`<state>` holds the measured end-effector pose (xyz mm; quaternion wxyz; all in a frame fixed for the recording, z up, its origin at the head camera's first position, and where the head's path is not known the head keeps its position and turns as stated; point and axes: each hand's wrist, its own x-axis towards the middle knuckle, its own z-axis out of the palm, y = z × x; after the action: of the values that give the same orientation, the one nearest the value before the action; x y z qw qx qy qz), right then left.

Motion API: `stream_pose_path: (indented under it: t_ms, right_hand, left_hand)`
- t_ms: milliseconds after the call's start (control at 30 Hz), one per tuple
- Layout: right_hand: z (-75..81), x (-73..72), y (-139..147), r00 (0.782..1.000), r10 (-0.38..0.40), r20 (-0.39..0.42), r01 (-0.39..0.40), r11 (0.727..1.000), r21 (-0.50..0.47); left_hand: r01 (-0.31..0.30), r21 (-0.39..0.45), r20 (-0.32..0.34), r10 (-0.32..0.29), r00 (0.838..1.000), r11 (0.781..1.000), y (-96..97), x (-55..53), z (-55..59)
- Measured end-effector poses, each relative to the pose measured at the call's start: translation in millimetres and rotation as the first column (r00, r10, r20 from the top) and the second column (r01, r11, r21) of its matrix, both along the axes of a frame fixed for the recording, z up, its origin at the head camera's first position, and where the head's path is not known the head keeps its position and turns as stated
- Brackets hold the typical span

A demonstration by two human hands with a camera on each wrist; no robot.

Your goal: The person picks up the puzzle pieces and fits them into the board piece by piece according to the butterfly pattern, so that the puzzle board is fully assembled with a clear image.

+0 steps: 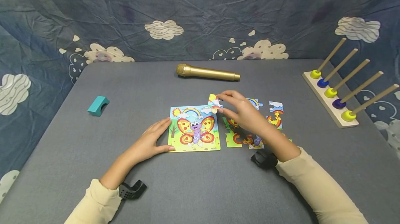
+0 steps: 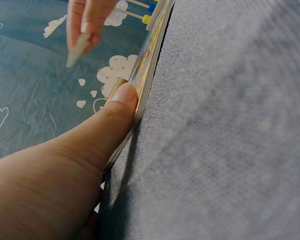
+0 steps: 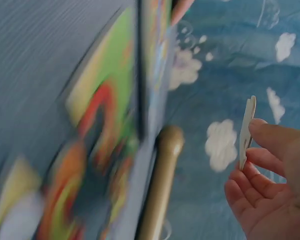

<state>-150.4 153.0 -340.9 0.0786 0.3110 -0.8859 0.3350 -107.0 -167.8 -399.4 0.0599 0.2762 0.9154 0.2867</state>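
A square butterfly puzzle board [image 1: 206, 144] lies flat with its picture showing. My left hand [image 1: 152, 140] rests at its left side, fingers along the edge and thumb at the near corner; in the left wrist view the thumb [image 2: 97, 130] touches the board's rim [image 2: 149, 87]. Raised over the board's far right corner, a puzzle piece [image 1: 213, 101] is pinched between the thumb and fingers of my right hand [image 1: 245, 113]. In the right wrist view this piece [image 3: 245, 131] is seen edge-on. Several loose puzzle pieces [image 1: 232, 140] lie right of the board, partly hidden under my right hand and forearm.
A gold microphone [image 1: 207, 72] lies behind the board. To the far left stands a teal arch block [image 1: 97, 105]. A wooden peg stand [image 1: 331, 104] with yellow, blue and purple beads sits at the right. Patterned cloth [image 1: 193, 15] hangs behind the table.
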Motion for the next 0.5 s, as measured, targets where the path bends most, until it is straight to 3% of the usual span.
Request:
stream_pose_path:
  t_ms: [133, 267, 500]
  right_hand:
    - [1.1, 3.7, -22.8, 0.995, 0.078, -0.068, -0.082, 0.995, -0.054]
    - [-6.9, 4.7, -44.6, 0.991, 0.121, -0.064, -0.124, 0.991, -0.044]
    - [-27.6, 1.6, -68.0, 0.991, 0.091, 0.1, -0.101, 0.99, 0.1]
  left_hand:
    - [0.002, 0.005, -0.012, -0.002, 1.0, 1.0, 0.1, 0.3, -0.2]
    - [0.0, 0.005, -0.015, 0.0, 1.0, 1.0, 0.1, 0.1, -0.5]
    - [-0.004, -0.003, -0.003, 0.004, 1.0, 1.0, -0.6, -0.3, -0.5]
